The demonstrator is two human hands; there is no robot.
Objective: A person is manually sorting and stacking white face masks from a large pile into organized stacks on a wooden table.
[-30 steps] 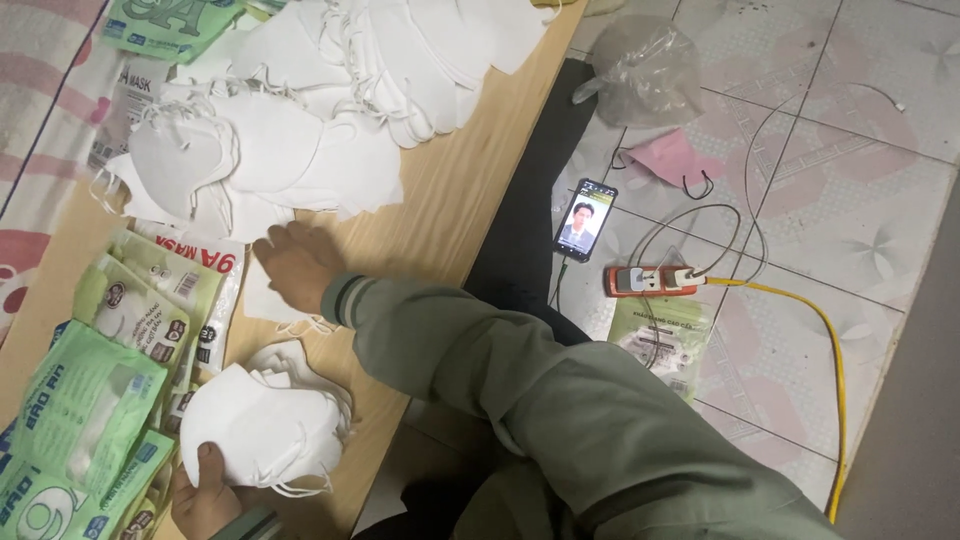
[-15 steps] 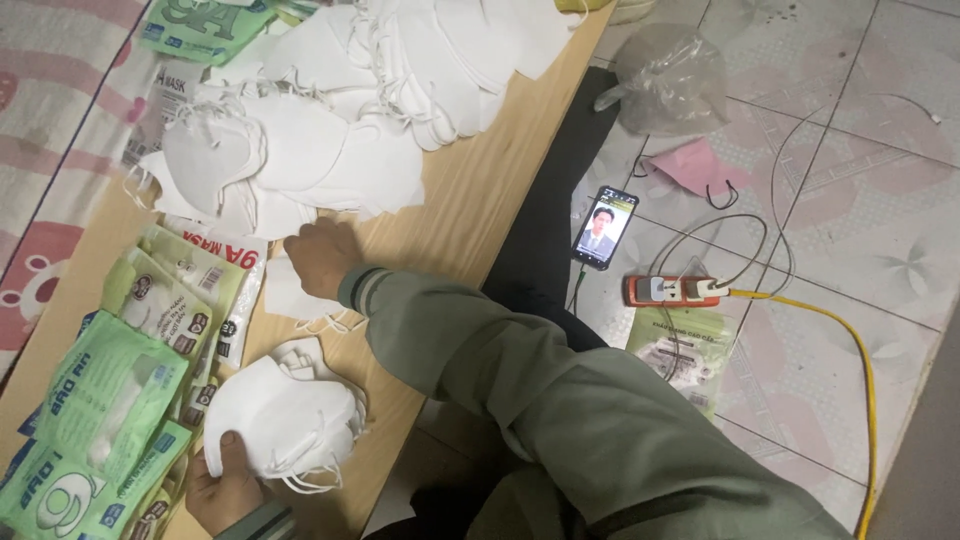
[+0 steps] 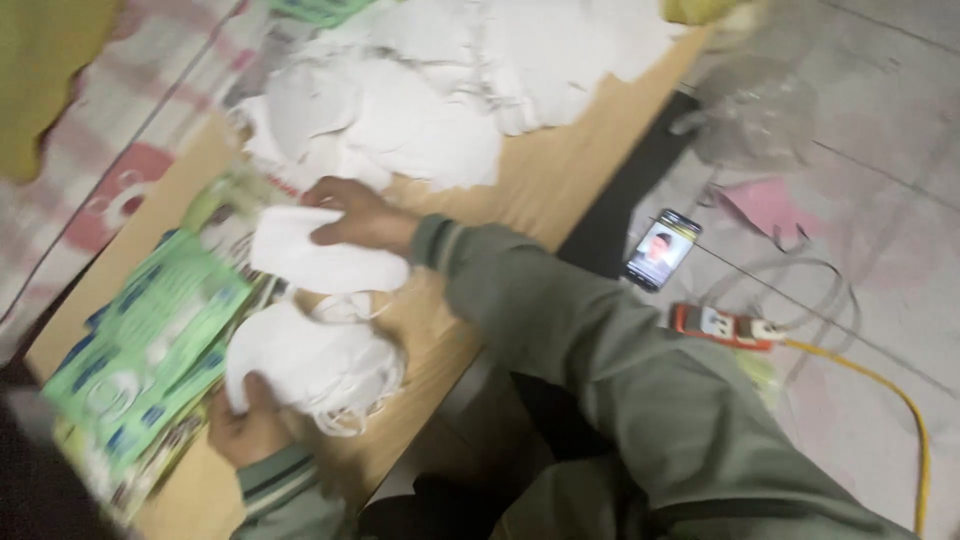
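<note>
My left hand (image 3: 250, 430) sits nearest me at the edge of the pale wooden tabletop (image 3: 560, 190), fingers closed on a loose stack of white folded face masks (image 3: 305, 365) whose thin elastic loops spill out to the side. Just beyond it my right hand (image 3: 360, 215), in its grey-green sleeve (image 3: 600, 340), is pinched on a single flat white face mask (image 3: 325, 265), carried just above the stack; the two hands are apart, each clamped on its own load.

To the left of both lie overlapping green printed paper packets (image 3: 150, 340), touching the stack's edge. Farther up the board is a wide heap of loose white masks (image 3: 420, 110).

Off the table's right side, down on the tiled floor, are a small phone with a lit screen (image 3: 661, 249), an orange-red power strip (image 3: 722, 325) with a yellow cable (image 3: 890, 400), and a crumpled clear plastic bag (image 3: 750, 115).

The picture is blurred, so fine detail is lost. My worry: the stack rests close to the table's near edge and my grip is only on one side, so it could slide or fan out; the trailing loops could also snag the mask I hold.
</note>
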